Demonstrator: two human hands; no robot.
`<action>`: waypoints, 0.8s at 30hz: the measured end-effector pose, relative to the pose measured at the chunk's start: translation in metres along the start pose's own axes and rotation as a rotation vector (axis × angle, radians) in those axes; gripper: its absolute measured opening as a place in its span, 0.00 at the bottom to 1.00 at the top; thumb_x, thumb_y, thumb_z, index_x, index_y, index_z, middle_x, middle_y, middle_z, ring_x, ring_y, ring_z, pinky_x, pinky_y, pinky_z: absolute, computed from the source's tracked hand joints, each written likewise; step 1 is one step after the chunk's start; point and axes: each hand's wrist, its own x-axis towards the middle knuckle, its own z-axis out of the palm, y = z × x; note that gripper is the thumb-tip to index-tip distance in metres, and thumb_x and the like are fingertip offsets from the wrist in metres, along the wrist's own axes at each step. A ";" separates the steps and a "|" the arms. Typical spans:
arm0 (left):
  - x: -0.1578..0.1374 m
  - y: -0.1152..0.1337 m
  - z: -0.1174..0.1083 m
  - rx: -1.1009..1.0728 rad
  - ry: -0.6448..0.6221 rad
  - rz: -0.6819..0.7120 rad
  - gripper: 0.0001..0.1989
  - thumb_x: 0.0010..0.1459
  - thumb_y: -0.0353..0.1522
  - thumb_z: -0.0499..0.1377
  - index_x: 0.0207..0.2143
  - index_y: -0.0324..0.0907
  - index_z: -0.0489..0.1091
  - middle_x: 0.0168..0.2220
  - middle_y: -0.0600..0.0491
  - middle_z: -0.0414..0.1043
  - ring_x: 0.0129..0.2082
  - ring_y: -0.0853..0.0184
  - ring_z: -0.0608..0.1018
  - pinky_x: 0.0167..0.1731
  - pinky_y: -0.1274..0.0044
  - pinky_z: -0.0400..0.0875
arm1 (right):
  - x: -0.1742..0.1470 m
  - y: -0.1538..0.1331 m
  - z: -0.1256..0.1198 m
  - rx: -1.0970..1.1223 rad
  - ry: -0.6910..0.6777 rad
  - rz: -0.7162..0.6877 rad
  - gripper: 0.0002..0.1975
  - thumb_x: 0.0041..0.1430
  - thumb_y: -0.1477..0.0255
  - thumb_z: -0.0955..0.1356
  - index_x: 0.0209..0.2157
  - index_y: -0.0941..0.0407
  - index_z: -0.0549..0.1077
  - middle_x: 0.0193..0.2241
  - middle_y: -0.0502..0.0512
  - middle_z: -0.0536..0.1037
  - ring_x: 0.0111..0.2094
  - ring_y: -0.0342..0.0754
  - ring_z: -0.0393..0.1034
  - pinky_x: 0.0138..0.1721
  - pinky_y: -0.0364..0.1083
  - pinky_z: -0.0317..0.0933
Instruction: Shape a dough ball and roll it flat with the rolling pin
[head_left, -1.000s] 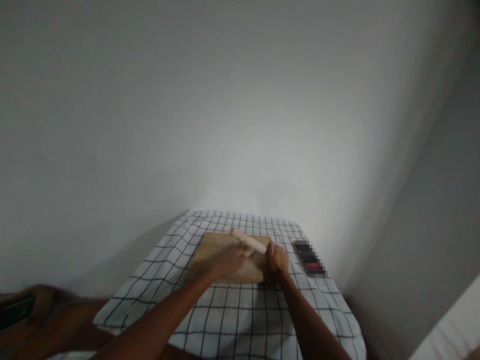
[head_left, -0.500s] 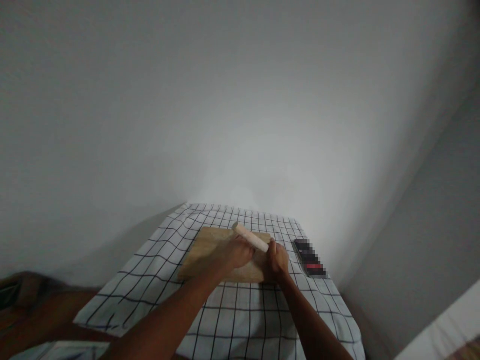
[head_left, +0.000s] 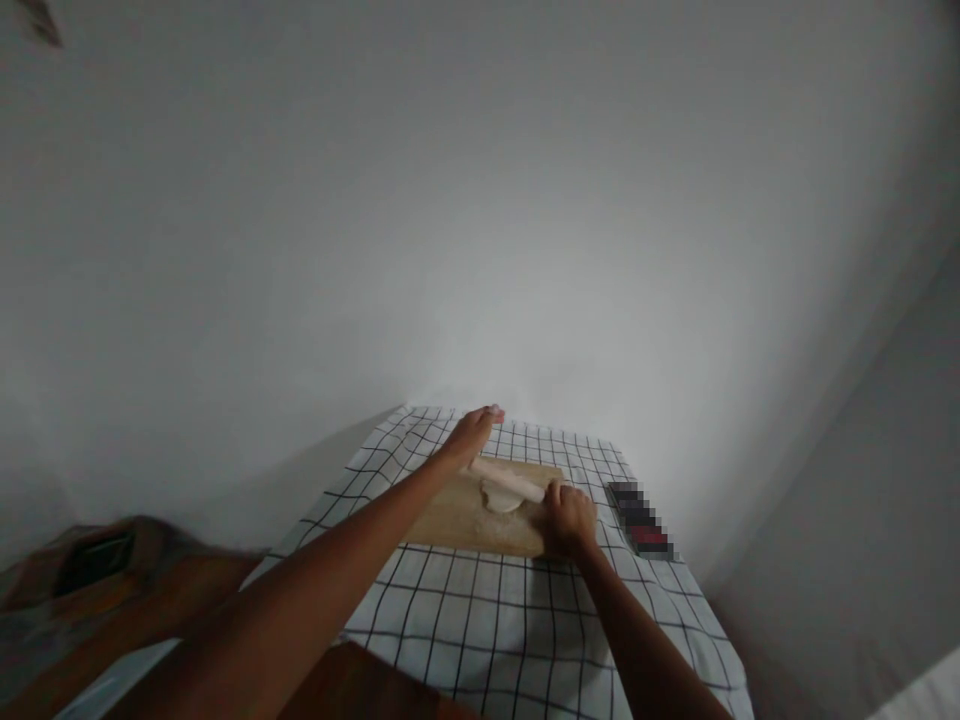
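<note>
A pale wooden rolling pin (head_left: 510, 480) slants across a round piece of dough (head_left: 501, 500) on a wooden board (head_left: 457, 520). My right hand (head_left: 571, 515) is closed round the pin's near right end. Stretched past the pin's far left end, my left hand (head_left: 474, 432) has its fingers extended. Whether its wrist or palm touches the pin cannot be made out. The pin covers the far part of the dough, and flour dusts the board near it.
A white cloth with dark checks (head_left: 465, 620) covers the table. To the right of the board lies a dark flat object (head_left: 641, 522), pixelated. A plain wall (head_left: 480, 250) rises behind the table. Brown furniture (head_left: 112, 560) stands at the lower left.
My left hand has gone from beside the pin's middle to beyond its far end, fingers now extended. The dough under the pin has come into sight. My right hand still holds the pin.
</note>
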 end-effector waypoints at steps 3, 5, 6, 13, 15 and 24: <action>-0.017 -0.008 0.018 0.175 -0.115 0.084 0.23 0.68 0.45 0.45 0.51 0.44 0.73 0.53 0.48 0.76 0.54 0.61 0.75 0.54 0.71 0.67 | -0.002 -0.009 -0.009 0.000 -0.016 0.007 0.18 0.72 0.63 0.56 0.48 0.55 0.73 0.40 0.63 0.79 0.39 0.54 0.75 0.40 0.49 0.63; -0.029 -0.018 0.031 0.385 -0.157 0.112 0.19 0.67 0.41 0.49 0.52 0.46 0.72 0.55 0.48 0.75 0.55 0.60 0.74 0.56 0.70 0.65 | -0.002 -0.015 -0.013 0.019 0.011 0.016 0.22 0.73 0.63 0.53 0.42 0.54 0.74 0.39 0.60 0.79 0.38 0.52 0.75 0.39 0.48 0.62; -0.034 -0.024 0.035 0.479 -0.132 0.119 0.18 0.66 0.39 0.50 0.52 0.45 0.72 0.54 0.46 0.75 0.55 0.59 0.74 0.57 0.68 0.64 | -0.003 -0.017 -0.013 0.028 0.030 0.019 0.23 0.73 0.64 0.51 0.40 0.54 0.74 0.38 0.59 0.79 0.37 0.51 0.75 0.39 0.48 0.62; -0.030 -0.038 0.044 0.653 -0.026 0.185 0.18 0.68 0.37 0.48 0.51 0.44 0.73 0.49 0.46 0.77 0.53 0.60 0.74 0.55 0.68 0.65 | 0.009 -0.014 -0.011 0.029 0.074 0.009 0.17 0.71 0.64 0.55 0.44 0.54 0.72 0.47 0.60 0.75 0.50 0.53 0.68 0.44 0.48 0.60; -0.026 -0.040 0.044 0.680 -0.047 0.179 0.18 0.69 0.36 0.47 0.50 0.43 0.73 0.48 0.45 0.77 0.52 0.60 0.74 0.54 0.68 0.66 | 0.018 -0.010 -0.012 0.072 0.014 0.002 0.18 0.71 0.64 0.54 0.47 0.53 0.71 0.48 0.58 0.74 0.49 0.52 0.68 0.45 0.48 0.60; 0.005 -0.048 0.050 0.770 -0.068 0.060 0.28 0.72 0.40 0.38 0.46 0.37 0.75 0.42 0.37 0.78 0.44 0.55 0.79 0.45 0.64 0.70 | 0.073 0.001 -0.011 0.029 -0.182 -0.064 0.20 0.71 0.66 0.54 0.50 0.54 0.72 0.50 0.61 0.75 0.53 0.53 0.67 0.47 0.50 0.61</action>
